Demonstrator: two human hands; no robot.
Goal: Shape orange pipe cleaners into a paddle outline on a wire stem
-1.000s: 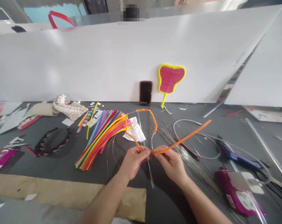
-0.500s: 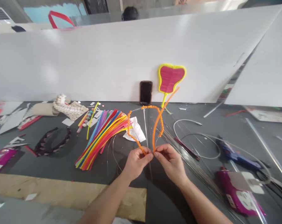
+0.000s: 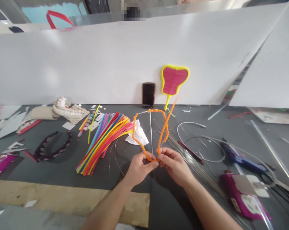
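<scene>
My left hand [image 3: 137, 168] and my right hand [image 3: 175, 166] meet just above the grey table [image 3: 63, 163], each pinching the bottom of an orange pipe cleaner loop [image 3: 136, 138]. The loop is wound around thin wire and stands up between my hands. Its loose straight orange tail [image 3: 169, 114] rises from my right fingers toward the upper right. A thin bare wire [image 3: 151, 127] runs up through the middle of the loop.
A fan of coloured pipe cleaners [image 3: 103, 140] lies left of my hands, with white paper [image 3: 139, 134] beside it. Loose wires [image 3: 197, 166], a blue glue gun [image 3: 240, 159] and a purple packet [image 3: 242, 198] lie right. A black phone [image 3: 148, 95] and pink-yellow fan [image 3: 173, 80] lean on the white board.
The straight orange tail has swung from pointing far right to standing up and then closed in beside the loop. My hands have stayed together at the loop's base.
</scene>
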